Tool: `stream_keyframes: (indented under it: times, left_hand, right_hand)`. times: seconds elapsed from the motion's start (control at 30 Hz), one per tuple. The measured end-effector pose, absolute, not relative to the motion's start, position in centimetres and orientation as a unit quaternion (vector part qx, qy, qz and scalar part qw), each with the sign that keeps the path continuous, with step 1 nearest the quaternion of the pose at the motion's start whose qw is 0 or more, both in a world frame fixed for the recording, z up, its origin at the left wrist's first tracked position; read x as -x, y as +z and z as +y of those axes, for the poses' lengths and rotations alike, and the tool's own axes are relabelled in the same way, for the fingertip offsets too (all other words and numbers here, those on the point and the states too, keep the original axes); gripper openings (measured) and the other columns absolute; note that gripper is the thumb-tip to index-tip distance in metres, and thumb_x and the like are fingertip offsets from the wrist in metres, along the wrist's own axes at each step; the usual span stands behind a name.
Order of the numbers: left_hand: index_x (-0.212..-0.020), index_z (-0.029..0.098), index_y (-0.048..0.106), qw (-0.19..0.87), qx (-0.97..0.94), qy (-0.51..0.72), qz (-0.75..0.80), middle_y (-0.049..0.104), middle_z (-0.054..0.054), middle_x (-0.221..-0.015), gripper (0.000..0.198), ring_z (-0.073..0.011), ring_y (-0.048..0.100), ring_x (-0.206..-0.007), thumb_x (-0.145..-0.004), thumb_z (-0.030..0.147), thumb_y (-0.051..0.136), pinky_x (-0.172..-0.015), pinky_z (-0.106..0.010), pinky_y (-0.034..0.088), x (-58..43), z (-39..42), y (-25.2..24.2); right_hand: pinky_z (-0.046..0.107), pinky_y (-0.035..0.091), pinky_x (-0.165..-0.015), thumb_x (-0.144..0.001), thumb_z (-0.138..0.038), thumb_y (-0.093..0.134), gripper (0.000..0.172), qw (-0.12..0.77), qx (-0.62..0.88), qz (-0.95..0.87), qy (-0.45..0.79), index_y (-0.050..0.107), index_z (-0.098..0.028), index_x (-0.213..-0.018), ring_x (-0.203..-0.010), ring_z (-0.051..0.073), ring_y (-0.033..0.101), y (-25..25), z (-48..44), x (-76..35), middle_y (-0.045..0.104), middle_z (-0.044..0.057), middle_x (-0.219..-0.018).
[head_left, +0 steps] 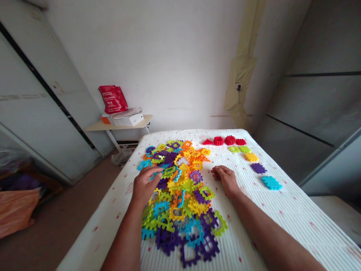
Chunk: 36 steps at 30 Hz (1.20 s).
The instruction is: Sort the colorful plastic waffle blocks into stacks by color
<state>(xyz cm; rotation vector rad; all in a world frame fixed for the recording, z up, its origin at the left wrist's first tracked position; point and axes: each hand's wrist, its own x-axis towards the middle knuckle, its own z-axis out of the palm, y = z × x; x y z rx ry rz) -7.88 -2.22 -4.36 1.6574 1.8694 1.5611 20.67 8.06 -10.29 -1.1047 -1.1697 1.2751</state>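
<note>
A broad pile of plastic interlocking building pieces (184,185) in purple, yellow, green, blue and orange lies down the middle of a white ribbed cover. My left hand (146,183) is over the pile's left side, thumb and fingers apart. A bit of blue shows between them; whether they touch it I cannot tell. To the right of the pile, my right hand (226,179) rests low over the cover, fingers curled in, with no piece showing in it. Nearest to its left is a purple window-shaped piece (196,176) on the pile's edge.
Red stacks (229,140), green pieces (244,149), a yellow piece (251,157), a purple piece (258,168) and a blue piece (271,183) line the right side. A small side table (97,126) holds a white box (128,119) and a red bag (112,99).
</note>
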Motion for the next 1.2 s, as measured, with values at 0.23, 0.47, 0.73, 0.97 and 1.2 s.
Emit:
stream_keyframes:
  times: [0.23,0.47,0.73,0.97,1.2]
  left_hand:
    - [-0.097,0.025,0.070,-0.020,-0.834,0.174,0.523,0.064,-0.006,-0.104,0.027,-0.0232,0.051,-0.103,-0.076,0.014,0.057,-0.088,-0.038,0.041,0.3,-0.1,-2.1]
    - [-0.075,0.022,0.069,-0.065,-0.842,0.107,0.525,0.062,-0.009,-0.089,0.022,-0.0259,0.051,-0.096,-0.074,0.007,0.053,-0.077,-0.037,0.039,-1.3,1.1,-4.0]
    - [-0.064,0.020,0.059,-0.002,-0.840,0.178,0.512,0.062,-0.005,-0.084,0.019,-0.0212,0.052,-0.089,-0.068,0.003,0.050,-0.079,-0.033,0.039,-0.2,0.9,-2.3]
    - [-0.077,0.022,0.052,0.068,-0.753,0.297,0.583,0.058,-0.001,-0.081,0.008,-0.0166,0.055,-0.078,-0.075,0.016,0.047,-0.071,-0.028,0.041,0.9,0.0,-1.6]
    - [-0.071,0.022,0.050,0.047,-0.708,0.395,0.583,0.060,-0.001,-0.078,0.007,-0.0158,0.058,-0.076,-0.075,0.017,0.048,-0.070,-0.027,0.045,-0.4,-0.1,-3.6]
  right_hand:
    - [0.025,0.043,-0.054,-0.067,-0.047,0.061,0.030,0.504,0.459,-0.506,0.528,0.065,-0.017,-0.064,-0.056,0.012,0.051,-10.5,8.1,-20.5,0.064,0.003,-0.065]
    - [0.025,0.042,-0.052,-0.067,-0.046,0.059,0.030,0.506,0.454,-0.504,0.534,0.063,-0.017,-0.063,-0.053,0.011,0.049,-10.3,8.2,-20.5,0.061,0.002,-0.060]
    - [0.025,0.042,-0.053,-0.067,-0.044,0.059,0.028,0.504,0.455,-0.502,0.536,0.062,-0.016,-0.062,-0.053,0.011,0.050,-10.0,8.1,-20.3,0.060,0.002,-0.059]
    - [0.025,0.041,-0.052,-0.068,-0.046,0.059,0.031,0.505,0.443,-0.506,0.541,0.063,-0.016,-0.064,-0.053,0.011,0.050,-10.2,8.1,-20.3,0.063,0.003,-0.063]
    - [0.025,0.040,-0.052,-0.070,-0.047,0.059,0.032,0.502,0.439,-0.521,0.532,0.063,-0.016,-0.065,-0.052,0.011,0.049,-10.4,8.0,-20.3,0.062,0.002,-0.062]
